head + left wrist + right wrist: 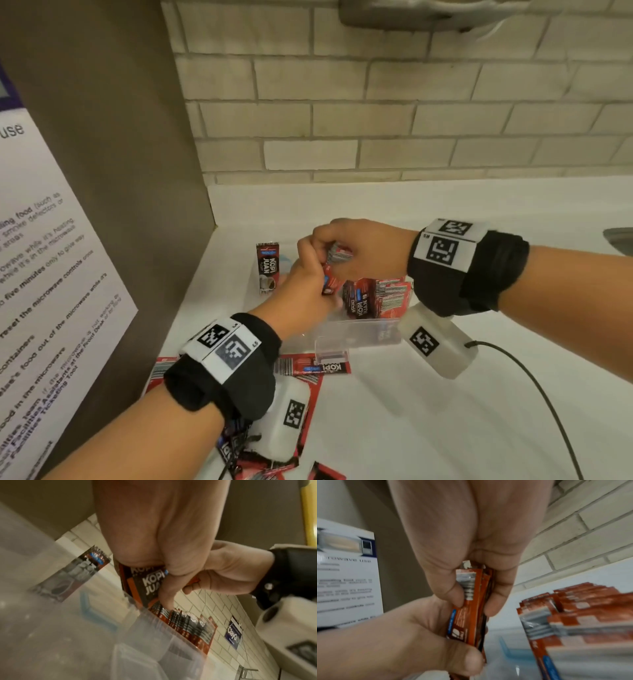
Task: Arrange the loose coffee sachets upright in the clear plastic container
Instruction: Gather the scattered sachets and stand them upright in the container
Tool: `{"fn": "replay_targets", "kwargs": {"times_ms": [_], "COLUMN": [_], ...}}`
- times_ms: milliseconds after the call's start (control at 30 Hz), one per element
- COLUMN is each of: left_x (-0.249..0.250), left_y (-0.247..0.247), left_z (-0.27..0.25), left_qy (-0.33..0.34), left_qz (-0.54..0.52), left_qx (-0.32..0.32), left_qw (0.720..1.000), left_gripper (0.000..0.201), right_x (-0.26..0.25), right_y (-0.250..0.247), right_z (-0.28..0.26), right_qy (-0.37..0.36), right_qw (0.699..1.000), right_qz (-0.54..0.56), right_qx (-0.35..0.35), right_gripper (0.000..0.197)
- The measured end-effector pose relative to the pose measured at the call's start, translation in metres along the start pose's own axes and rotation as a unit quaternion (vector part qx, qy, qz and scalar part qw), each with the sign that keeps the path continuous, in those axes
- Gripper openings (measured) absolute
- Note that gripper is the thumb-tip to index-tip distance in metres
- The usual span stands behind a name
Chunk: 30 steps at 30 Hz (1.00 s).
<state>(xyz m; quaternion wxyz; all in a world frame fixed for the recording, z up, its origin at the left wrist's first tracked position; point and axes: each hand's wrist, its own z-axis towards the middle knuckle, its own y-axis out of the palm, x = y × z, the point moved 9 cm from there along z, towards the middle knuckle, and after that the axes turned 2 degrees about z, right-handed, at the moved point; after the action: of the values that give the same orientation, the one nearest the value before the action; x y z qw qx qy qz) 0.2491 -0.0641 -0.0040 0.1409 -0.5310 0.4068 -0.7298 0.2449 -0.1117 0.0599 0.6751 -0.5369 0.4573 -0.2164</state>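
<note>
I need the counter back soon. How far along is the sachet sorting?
Partly done. A row of sachets already stands upright at the right end of the clear container, and a lone one stands at its left. Both the left hand and right hand hold a small bundle above it. Loose sachets still lie on the counter near the person.

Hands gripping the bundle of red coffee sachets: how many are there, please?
2: the left hand grips the lower end of the red coffee sachet bundle; the right hand pinches its upper end.
</note>
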Motion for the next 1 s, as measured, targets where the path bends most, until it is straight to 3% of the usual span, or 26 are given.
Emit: {"fn": "replay_targets", "kwargs": {"times_ms": [200, 433, 633, 767, 833, 867, 900, 933, 1000], "left_x": [0.002, -0.001, -0.019, -0.021, -0.018, -0.014, -0.012, -0.014, -0.009], "left_y": [0.010, 0.010, 0.020, 0.031, 0.038, 0.040, 0.043, 0.045, 0.045], "left_z": [-0.004, -0.005, -0.011, -0.009, -0.005, -0.003, -0.002, 0.000, 0.001], "left_qy": [-0.006, -0.014, -0.092, -0.159, -0.170, -0.171, -0.185, -0.198, -0.191], "left_qz": [-0.114, -0.112, -0.095, -0.045, -0.048, -0.064, -0.095, -0.123, -0.130], "left_qx": [-0.040, -0.055, -0.135, -0.200, -0.239, -0.242, -0.249, -0.248, -0.246], "left_qw": [0.993, 0.992, 0.982, 0.966, 0.955, 0.953, 0.946, 0.940, 0.941], "left_gripper": [0.063, 0.062, 0.092, 0.068, 0.038, 0.013, 0.013, 0.025, 0.016], "right_x": [0.007, 0.008, 0.013, 0.014, 0.016, 0.018, 0.020, 0.023, 0.028], "right_y": [0.006, 0.008, 0.029, 0.043, 0.047, 0.048, 0.048, 0.048, 0.044], "right_z": [-0.005, -0.007, -0.016, -0.020, -0.019, -0.019, -0.019, -0.020, -0.022], "right_qy": [-0.031, -0.051, -0.052, -0.050, -0.037, -0.031, -0.022, -0.012, 0.007], "right_qw": [0.999, 0.996, 0.983, 0.954, 0.948, 0.947, 0.947, 0.949, 0.960], "right_qz": [-0.024, -0.068, -0.150, -0.258, -0.280, -0.286, -0.291, -0.291, -0.262], "right_qx": [-0.006, -0.026, -0.096, -0.146, -0.148, -0.143, -0.133, -0.122, -0.097], "right_gripper": [0.013, 0.009, 0.007, 0.011, 0.019, 0.023, 0.026, 0.028, 0.034]}}
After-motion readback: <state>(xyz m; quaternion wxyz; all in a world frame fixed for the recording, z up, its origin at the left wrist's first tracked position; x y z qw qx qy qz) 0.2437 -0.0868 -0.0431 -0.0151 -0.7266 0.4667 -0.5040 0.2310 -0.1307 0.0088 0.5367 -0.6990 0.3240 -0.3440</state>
